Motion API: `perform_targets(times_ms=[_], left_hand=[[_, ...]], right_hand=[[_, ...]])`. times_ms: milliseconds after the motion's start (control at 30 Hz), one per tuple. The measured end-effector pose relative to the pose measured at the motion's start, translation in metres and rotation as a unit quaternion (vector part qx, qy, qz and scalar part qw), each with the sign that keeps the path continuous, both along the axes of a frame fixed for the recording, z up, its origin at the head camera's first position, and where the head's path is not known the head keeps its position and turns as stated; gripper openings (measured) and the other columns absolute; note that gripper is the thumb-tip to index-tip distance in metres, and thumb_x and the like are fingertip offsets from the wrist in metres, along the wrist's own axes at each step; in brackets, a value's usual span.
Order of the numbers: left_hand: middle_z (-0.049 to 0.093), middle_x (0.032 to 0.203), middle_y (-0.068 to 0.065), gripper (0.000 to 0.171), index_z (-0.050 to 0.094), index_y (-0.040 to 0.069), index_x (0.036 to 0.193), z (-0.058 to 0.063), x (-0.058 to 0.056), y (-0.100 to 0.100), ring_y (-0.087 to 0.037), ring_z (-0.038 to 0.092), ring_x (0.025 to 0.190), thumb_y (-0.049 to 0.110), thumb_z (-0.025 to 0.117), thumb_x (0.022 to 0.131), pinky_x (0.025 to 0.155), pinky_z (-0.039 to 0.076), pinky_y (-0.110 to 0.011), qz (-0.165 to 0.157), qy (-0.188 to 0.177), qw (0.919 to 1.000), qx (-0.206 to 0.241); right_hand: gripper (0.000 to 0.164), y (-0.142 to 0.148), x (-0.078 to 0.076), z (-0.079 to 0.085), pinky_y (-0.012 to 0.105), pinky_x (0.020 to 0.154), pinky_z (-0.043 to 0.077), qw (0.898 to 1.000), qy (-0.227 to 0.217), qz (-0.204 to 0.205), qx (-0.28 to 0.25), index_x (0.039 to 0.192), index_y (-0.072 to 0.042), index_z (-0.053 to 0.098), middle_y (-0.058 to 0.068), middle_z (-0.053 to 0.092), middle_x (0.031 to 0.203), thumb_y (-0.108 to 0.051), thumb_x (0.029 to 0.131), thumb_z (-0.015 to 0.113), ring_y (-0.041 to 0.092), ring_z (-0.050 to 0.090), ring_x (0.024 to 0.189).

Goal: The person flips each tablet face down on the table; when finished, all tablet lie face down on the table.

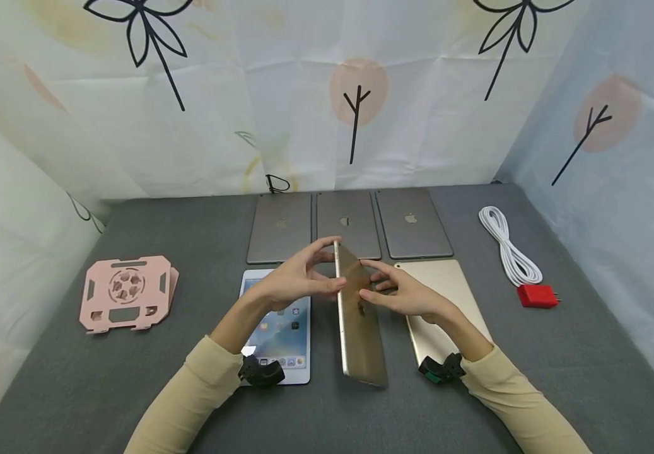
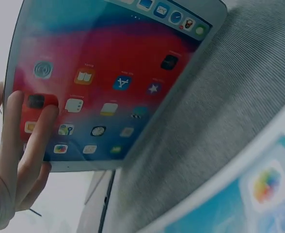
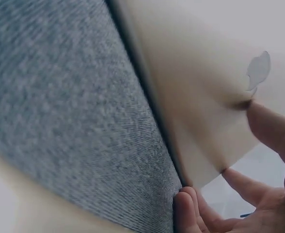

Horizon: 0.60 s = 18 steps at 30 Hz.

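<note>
A gold tablet [image 1: 361, 321] stands tilted up on its long side between both hands. Its lit screen [image 2: 99, 92], full of app icons, faces left; its gold back [image 3: 205, 82] with an apple logo faces right. My left hand [image 1: 304, 274] grips its upper edge, fingers on the screen side. On the other side, my right hand [image 1: 403, 290] holds it, thumb against the back and fingertips at the far end. A white tablet [image 1: 281, 328] with a lit screen lies under the left forearm. Beneath the right forearm, another gold tablet [image 1: 440, 290] lies back up.
Three grey tablets lie in a row at the back: left [image 1: 278, 230], middle [image 1: 349, 221], right [image 1: 414, 224]. A pink stand [image 1: 126, 293] is at the left. At the right sit a coiled white cable [image 1: 511, 249] and a red charger [image 1: 538, 296]. Fabric walls enclose the grey table.
</note>
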State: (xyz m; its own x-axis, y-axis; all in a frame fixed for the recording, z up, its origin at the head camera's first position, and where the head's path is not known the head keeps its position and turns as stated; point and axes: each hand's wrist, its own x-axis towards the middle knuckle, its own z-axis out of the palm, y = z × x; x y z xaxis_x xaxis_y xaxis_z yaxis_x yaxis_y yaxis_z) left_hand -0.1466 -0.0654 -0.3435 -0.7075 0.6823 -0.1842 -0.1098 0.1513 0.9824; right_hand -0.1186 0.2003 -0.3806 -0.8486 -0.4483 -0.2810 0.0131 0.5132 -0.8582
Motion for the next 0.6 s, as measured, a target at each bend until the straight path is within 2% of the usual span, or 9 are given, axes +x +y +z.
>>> perform_targets(times_ms=[133, 333, 467, 600], left_hand=[[0.036, 0.158, -0.019, 0.085, 0.024, 0.02, 0.161, -0.005, 0.0, -0.007, -0.026, 0.073, 0.105, 0.012, 0.074, 0.093, 0.088, 0.061, -0.044, 0.021, 0.002, 0.9997, -0.013], [0.024, 0.166, -0.021, 0.087, 0.027, 0.014, 0.161, -0.01, 0.001, -0.016, -0.018, 0.074, 0.089, 0.005, 0.076, 0.09, 0.076, 0.062, -0.035, 0.043, -0.01, 0.999, -0.014], [0.027, 0.164, -0.022, 0.089, 0.024, 0.009, 0.161, -0.014, 0.001, -0.02, -0.015, 0.072, 0.081, -0.002, 0.074, 0.088, 0.069, 0.06, -0.03, 0.042, -0.014, 0.999, 0.0], [0.032, 0.161, -0.02, 0.091, 0.022, 0.007, 0.161, -0.018, 0.001, -0.024, -0.016, 0.072, 0.081, -0.006, 0.074, 0.087, 0.066, 0.061, -0.031, 0.039, -0.013, 0.9991, 0.009]], right_hand=[[0.076, -0.001, 0.0, -0.002, 0.056, 0.108, 0.044, 1.0, 0.016, 0.003, 0.01, 0.162, -0.02, 0.028, 0.026, 0.038, 0.153, -0.035, 0.1, 0.067, 0.047, 0.044, 0.139], [0.078, -0.004, 0.0, -0.004, 0.055, 0.108, 0.044, 0.999, 0.027, -0.001, 0.022, 0.162, -0.011, 0.028, 0.028, 0.039, 0.153, -0.032, 0.099, 0.069, 0.046, 0.044, 0.139], [0.082, -0.004, -0.001, -0.004, 0.052, 0.106, 0.046, 0.999, 0.031, -0.018, 0.032, 0.162, -0.005, 0.026, 0.028, 0.045, 0.146, -0.031, 0.098, 0.07, 0.042, 0.048, 0.134], [0.086, -0.002, -0.002, -0.004, 0.043, 0.096, 0.05, 0.998, 0.037, -0.043, 0.03, 0.161, -0.004, 0.028, 0.024, 0.052, 0.135, -0.03, 0.094, 0.075, 0.034, 0.055, 0.122]])
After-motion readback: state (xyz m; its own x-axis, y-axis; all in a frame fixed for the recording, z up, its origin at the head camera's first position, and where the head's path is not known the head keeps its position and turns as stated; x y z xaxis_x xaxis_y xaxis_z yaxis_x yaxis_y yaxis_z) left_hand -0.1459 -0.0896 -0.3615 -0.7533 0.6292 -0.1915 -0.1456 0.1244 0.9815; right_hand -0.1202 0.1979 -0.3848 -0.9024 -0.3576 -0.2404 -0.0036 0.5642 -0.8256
